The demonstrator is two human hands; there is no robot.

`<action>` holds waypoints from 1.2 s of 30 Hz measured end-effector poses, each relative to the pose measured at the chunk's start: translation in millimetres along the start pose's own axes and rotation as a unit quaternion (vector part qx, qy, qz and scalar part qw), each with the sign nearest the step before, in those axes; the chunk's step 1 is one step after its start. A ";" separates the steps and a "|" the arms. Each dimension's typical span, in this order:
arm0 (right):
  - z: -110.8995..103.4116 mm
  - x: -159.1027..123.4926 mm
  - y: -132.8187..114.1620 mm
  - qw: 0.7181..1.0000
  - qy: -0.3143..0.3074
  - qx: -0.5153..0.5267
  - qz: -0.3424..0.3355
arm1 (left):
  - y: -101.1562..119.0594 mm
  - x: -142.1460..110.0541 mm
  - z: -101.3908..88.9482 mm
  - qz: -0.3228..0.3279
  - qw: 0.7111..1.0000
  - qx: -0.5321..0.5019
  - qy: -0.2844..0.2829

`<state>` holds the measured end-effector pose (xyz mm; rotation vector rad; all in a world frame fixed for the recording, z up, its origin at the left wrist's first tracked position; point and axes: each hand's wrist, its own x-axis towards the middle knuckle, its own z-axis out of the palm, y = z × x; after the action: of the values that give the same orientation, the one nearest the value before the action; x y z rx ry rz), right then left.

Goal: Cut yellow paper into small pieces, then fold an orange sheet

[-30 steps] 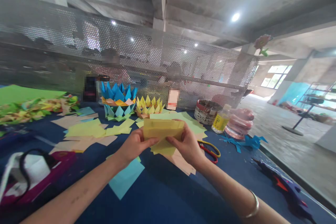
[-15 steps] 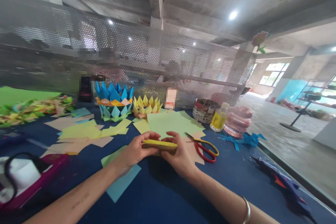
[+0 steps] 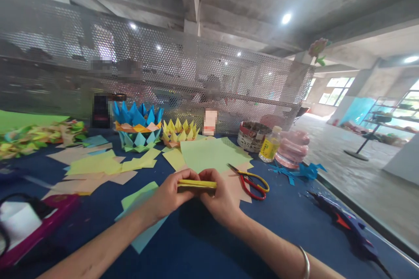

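I see the left hand [image 3: 168, 192] and right hand [image 3: 220, 196], each grip clamped on yellow paper [image 3: 197, 183]. Scissors [image 3: 242, 173] lie near the right hand.

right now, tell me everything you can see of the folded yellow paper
The folded yellow paper looks like a thin, flat strip seen nearly edge-on, a line along it hinting at layers. It is held roughly level above the blue table, left end in the left grip, right end in the right grip. Its flat faces are mostly hidden.
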<state>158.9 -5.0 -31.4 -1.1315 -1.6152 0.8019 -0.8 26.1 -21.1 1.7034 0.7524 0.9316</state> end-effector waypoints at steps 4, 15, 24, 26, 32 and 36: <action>2.4 -2.9 1.9 1.000 -0.008 -0.009 0.005 | -3.2 -0.5 1.3 -0.004 1.000 0.003 0.000; -5.0 4.1 10.8 0.999 0.006 -0.010 0.036 | -4.8 1.9 -3.4 -0.073 0.993 -0.077 0.059; -0.6 -1.4 12.0 0.997 0.045 -0.052 0.025 | -17.0 2.7 5.3 -0.031 0.995 -0.085 0.032; -1.1 -2.8 12.4 0.995 0.064 -0.069 0.009 | -16.5 2.9 5.6 -0.021 0.996 -0.081 0.034; -5.4 -1.6 14.7 0.996 0.062 -0.067 -0.011 | -18.5 3.7 1.9 -0.025 0.997 -0.029 0.063; -2.0 -2.6 11.8 0.996 0.062 -0.063 -0.006 | -13.8 0.3 5.2 -0.027 0.997 0.003 0.069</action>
<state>164.6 -3.3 -42.1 -1.2347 -1.5848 0.6175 3.1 27.9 -35.2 1.6285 0.8894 1.0177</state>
